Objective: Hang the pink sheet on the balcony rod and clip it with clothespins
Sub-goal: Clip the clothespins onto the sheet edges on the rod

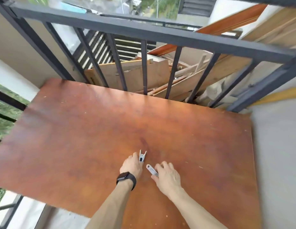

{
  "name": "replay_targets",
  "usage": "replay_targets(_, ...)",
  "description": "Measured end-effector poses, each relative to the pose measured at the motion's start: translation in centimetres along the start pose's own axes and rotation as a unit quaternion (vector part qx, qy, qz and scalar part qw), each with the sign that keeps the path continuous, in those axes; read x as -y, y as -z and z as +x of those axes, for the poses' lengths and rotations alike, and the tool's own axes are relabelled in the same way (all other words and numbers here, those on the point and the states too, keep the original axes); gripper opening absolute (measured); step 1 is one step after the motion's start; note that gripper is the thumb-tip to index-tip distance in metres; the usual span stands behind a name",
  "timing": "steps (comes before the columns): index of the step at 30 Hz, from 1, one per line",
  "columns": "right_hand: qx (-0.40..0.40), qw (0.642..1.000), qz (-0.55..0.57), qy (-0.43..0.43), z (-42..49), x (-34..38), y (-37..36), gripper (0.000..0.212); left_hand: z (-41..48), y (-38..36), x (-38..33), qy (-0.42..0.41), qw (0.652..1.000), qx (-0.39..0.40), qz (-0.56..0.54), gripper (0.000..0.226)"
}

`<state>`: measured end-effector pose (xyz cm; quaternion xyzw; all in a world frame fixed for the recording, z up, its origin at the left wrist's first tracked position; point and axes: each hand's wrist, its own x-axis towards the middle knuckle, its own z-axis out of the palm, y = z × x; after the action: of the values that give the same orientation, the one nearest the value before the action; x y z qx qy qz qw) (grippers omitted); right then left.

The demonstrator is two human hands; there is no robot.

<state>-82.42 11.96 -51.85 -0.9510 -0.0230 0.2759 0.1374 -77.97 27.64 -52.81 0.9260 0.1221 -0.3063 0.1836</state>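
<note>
Two white clothespins lie low on a reddish-brown wooden board (94, 129). My left hand (131, 166), with a black watch on its wrist, pinches one clothespin (142, 156) at its lower end, the jaws pointing away from me. My right hand (167, 176) holds the other clothespin (151, 170), which points up and to the left. The dark metal balcony rod (144, 33) runs across the top of the view, far above both hands. No pink sheet is in view.
Vertical dark bars (144, 66) drop from the rod to the board's far edge. Behind them lies a heap of wooden planks (144, 75). A grey floor (276, 154) runs along the right. Another railing and greenery show at the left edge.
</note>
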Motion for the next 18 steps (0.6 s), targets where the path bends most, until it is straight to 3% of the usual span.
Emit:
replay_targets(6, 0.015, 0.995, 0.097, -0.022, -1.0, -0.1, 1.1, 0.029, -2.2, 1.6, 3.1, -0.005, 1.0, 0.008, -0.028, 0.03)
replay_targets(10, -0.003, 0.977, 0.211, -0.011, -3.7, 2.6, 2.7, 0.026, -6.2, 4.0, 6.1, -0.011, 0.991, -0.019, -0.13, 0.028)
replay_targets(15, -0.029, 0.962, 0.266, 0.061, -9.4, 9.1, 3.7, 0.052, -14.4, 6.1, 13.0, -0.022, 0.967, -0.085, -0.238, 0.022)
replay_targets(18, -0.022, 0.958, 0.249, 0.141, -13.5, 13.7, 3.0, 0.055, -21.6, 6.7, 18.3, -0.005, 0.948, -0.151, -0.28, 0.017)
